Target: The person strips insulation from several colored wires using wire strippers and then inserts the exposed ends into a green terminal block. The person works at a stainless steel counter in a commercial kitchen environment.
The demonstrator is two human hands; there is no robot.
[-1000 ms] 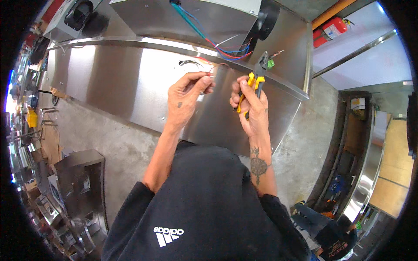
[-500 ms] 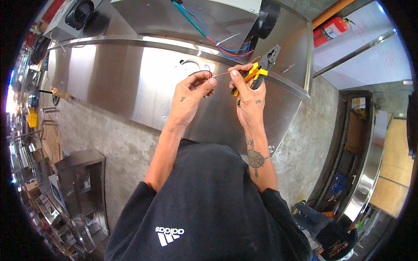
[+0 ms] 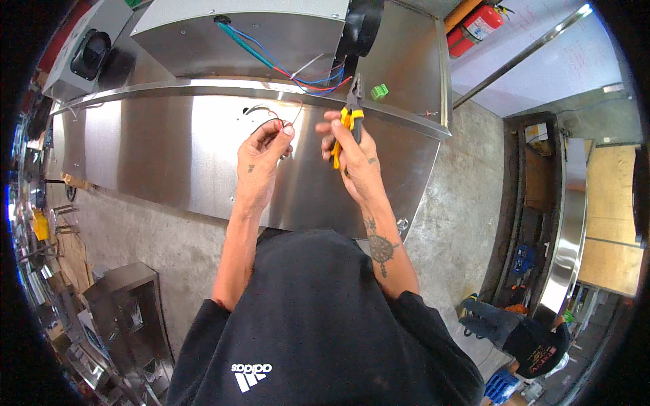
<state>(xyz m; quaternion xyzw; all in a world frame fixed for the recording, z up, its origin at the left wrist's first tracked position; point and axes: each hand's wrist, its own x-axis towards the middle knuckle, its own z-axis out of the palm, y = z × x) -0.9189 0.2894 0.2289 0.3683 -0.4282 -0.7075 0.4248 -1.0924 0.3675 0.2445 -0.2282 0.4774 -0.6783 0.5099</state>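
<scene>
Left hand (image 3: 264, 150) pinches thin wire (image 3: 300, 108), tip free; right hand (image 3: 353, 150) grips yellow-black pliers (image 3: 353, 116); beyond it, green connector (image 3: 379, 91) lies unjoined to leads (image 3: 330, 88).

The left hand (image 3: 261, 157) pinches a thin wire (image 3: 300, 110); the right hand (image 3: 359, 159) grips yellow-and-black pliers (image 3: 348, 120) — nose toward twelve o'clock — a green connector (image 3: 380, 91) at their two o'clock.

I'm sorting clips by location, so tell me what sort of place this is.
Probably a metalworking or equipment-assembly workshop: coloured wires come out of a metal box, the right hand holds yellow-and-black pliers, and below lies a broad, shiny metal panel.
</scene>
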